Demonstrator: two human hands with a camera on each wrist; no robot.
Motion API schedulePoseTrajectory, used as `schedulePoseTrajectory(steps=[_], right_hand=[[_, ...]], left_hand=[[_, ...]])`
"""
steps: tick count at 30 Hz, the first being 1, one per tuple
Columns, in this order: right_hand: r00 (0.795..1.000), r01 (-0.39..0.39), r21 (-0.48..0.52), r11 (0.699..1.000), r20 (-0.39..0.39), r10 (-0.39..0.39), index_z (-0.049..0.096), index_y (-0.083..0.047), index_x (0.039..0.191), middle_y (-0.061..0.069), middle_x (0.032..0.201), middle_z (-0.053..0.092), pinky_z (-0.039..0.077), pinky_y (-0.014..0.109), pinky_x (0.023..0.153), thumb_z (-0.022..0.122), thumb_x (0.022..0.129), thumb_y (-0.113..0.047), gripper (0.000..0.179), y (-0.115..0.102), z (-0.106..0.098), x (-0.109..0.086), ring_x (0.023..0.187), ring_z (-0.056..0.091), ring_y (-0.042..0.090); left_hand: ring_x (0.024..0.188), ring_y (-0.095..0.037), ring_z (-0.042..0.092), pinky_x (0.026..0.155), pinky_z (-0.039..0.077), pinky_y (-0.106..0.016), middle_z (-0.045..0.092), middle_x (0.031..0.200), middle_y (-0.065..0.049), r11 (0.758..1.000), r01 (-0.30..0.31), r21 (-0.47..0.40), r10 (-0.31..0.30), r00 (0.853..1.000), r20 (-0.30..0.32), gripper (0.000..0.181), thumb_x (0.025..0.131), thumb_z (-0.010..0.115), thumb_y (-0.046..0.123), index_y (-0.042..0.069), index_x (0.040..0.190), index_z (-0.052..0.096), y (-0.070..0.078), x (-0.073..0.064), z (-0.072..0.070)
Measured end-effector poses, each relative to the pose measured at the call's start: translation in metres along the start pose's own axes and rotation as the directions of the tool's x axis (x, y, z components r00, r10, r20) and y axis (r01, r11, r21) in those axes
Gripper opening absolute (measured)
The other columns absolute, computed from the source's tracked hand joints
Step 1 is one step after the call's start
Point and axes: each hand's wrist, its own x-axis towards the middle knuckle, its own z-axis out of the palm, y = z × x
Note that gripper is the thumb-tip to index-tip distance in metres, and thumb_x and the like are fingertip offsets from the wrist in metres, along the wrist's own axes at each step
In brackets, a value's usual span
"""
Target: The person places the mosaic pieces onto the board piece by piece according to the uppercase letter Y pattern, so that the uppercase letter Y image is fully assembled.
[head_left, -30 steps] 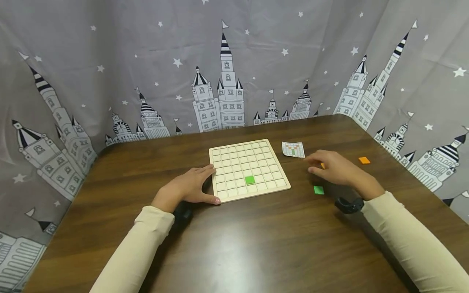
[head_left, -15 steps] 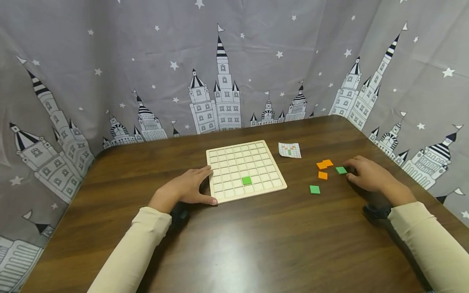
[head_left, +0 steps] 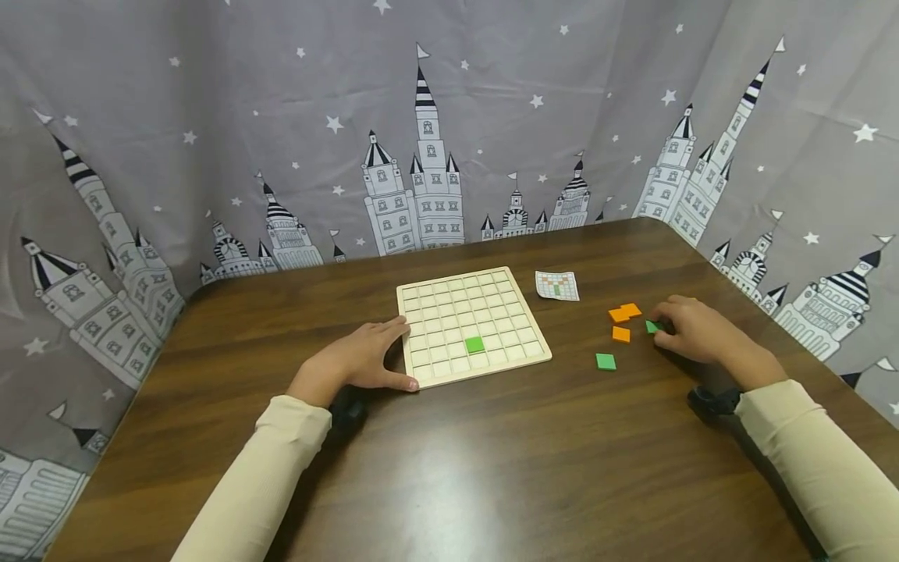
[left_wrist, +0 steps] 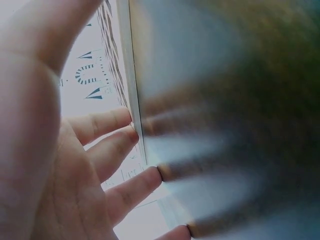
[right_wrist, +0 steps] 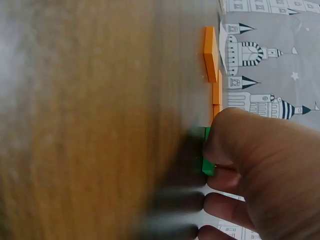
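Note:
A pale square grid board (head_left: pixel 528 353) lies on the table with one green tile (head_left: pixel 474 344) in a cell near its front. My left hand (head_left: pixel 361 355) rests at the board's left side, fingers spread along the edge and thumb at the front corner. In the left wrist view, the fingertips (left_wrist: pixel 156 175) meet the table. Toward the right, my right hand (head_left: pixel 698 332) pinches another green tile (right_wrist: pixel 207 167) between thumb and index finger, low at the tabletop. The hand covers part of that tile in the head view.
Several orange tiles (head_left: pixel 621 334) lie left of my right hand, and a third green tile (head_left: pixel 605 361) sits nearer me. Behind them is a small paper card (head_left: pixel 557 286) with a coloured grid. A grey castle-print curtain (head_left: pixel 281 117) hangs behind the wooden table (head_left: pixel 492 468).
My right hand has moved right, from over the orange tiles to a green tile, and its fingers now close on that tile. The left hand stays at the board.

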Motion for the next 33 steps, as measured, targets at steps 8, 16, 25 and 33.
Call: schedulePoseTrajectory(steps=[8,16,25,33], right_hand=[[0.989,0.086,-0.018,0.996,-0.116,-0.088,0.068,-0.001,0.091,0.004,0.084,0.059,0.050,0.040,0.064,0.079,0.079,-0.011,0.019,-0.013,-0.004,0.017,0.071,0.053,0.019],[0.932,0.279,-0.017,0.960,-0.238,-0.275,0.067,-0.007,0.087,0.003,0.084,0.059,0.046,0.035,0.059,0.075,0.078,-0.008,0.012,-0.064,-0.013,0.069,0.067,0.050,0.014],[0.889,0.436,0.031,0.899,-0.169,-0.425,0.072,-0.008,0.097,0.003,0.092,0.063,0.051,0.034,0.065,0.074,0.080,-0.015,0.018,-0.149,0.015,0.134,0.076,0.058,0.015],[0.912,0.406,0.089,0.910,0.028,-0.409,0.074,-0.013,0.105,-0.001,0.104,0.065,0.054,0.036,0.071,0.073,0.087,-0.020,0.019,-0.190,0.039,0.154,0.089,0.062,0.016]], left_hand=[[0.145,-0.048,0.026,0.116,0.025,-0.056,0.024,0.164,-0.017,1.000,0.031,-0.007,-0.031,0.999,-0.011,0.111,0.079,0.075,0.068,0.001,0.157,0.033,-0.005,-0.009,-0.004],[0.143,-0.049,0.028,0.115,0.026,-0.058,0.027,0.162,-0.021,1.000,0.023,-0.021,-0.024,0.998,-0.054,0.109,0.080,0.076,0.065,-0.003,0.155,0.035,-0.009,-0.019,-0.010],[0.146,-0.045,0.027,0.117,0.024,-0.055,0.025,0.163,-0.019,1.000,0.022,-0.011,-0.022,0.999,-0.035,0.109,0.081,0.074,0.066,-0.001,0.156,0.033,-0.006,-0.018,-0.007],[0.148,-0.040,0.024,0.118,0.023,-0.053,0.023,0.165,-0.015,1.000,0.024,-0.003,-0.024,1.000,0.012,0.109,0.081,0.074,0.067,0.002,0.158,0.031,0.004,-0.013,-0.003]])
